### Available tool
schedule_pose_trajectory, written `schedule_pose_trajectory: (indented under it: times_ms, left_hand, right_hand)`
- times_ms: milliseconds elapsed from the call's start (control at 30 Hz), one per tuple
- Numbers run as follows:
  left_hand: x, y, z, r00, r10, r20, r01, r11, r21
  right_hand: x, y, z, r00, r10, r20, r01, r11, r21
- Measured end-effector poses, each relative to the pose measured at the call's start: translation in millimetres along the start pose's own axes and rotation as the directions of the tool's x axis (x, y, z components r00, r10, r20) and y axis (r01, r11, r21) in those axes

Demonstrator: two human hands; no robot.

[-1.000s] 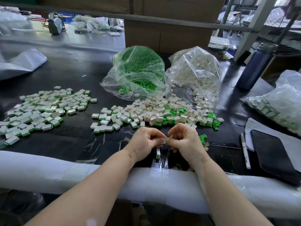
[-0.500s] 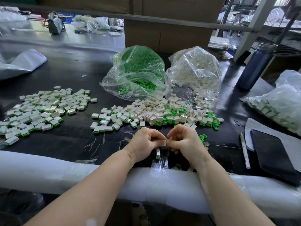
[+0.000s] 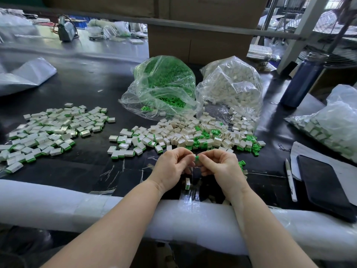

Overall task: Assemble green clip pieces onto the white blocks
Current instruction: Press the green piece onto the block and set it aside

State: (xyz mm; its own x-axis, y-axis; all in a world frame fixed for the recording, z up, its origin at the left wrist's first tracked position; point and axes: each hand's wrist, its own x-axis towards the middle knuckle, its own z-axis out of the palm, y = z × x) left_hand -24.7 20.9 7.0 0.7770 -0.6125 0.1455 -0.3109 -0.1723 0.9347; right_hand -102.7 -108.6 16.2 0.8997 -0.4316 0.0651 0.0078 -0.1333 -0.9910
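Note:
My left hand (image 3: pixel 171 165) and my right hand (image 3: pixel 222 166) meet over the near part of the black table. Between their fingertips sits a small green clip (image 3: pixel 197 158) against a white block (image 3: pixel 194 156), mostly hidden by my fingers. My left hand pinches the block and my right hand pinches the clip. One white block with a green edge (image 3: pixel 187 183) stands on the table just below my hands. Loose white blocks and green clips lie in a pile (image 3: pixel 193 134) beyond my hands. Assembled blocks are spread at the left (image 3: pixel 48 130).
A clear bag of green clips (image 3: pixel 164 82) and a bag of white blocks (image 3: pixel 231 84) stand at the back. A blue bottle (image 3: pixel 303 80), a bag of parts (image 3: pixel 332 122), a pen (image 3: pixel 290 180) and a dark phone (image 3: pixel 324 186) lie at the right. White foam padding (image 3: pixel 58 202) covers the table's near edge.
My hands stay together in the same spot. The green clip now shows between my fingertips where only a white sliver showed before.

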Motion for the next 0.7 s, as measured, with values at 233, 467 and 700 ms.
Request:
schedule_pose_trajectory:
  times_ms: [233, 467, 700]
  left_hand:
    - [0.0, -0.1, -1.0, 0.997, -0.053, 0.049, 0.049, 0.995, 0.086]
    - [-1.2, 0.9, -1.7, 0.996, -0.048, 0.074, 0.038, 0.991, 0.126]
    - [-0.3, -0.5, 0.3, 1.0, 0.029, -0.006, -0.028, 0.998, 0.052]
  right_hand:
    - [0.4, 2.0, 3.6, 0.999, 0.045, 0.0, -0.045, 0.991, -0.123]
    - [1.1, 3.5, 4.0, 1.0, 0.024, 0.018, -0.02, 0.981, -0.192]
    - [0.8, 1.3, 3.9, 0.999, -0.028, -0.039, 0.025, 0.998, -0.057]
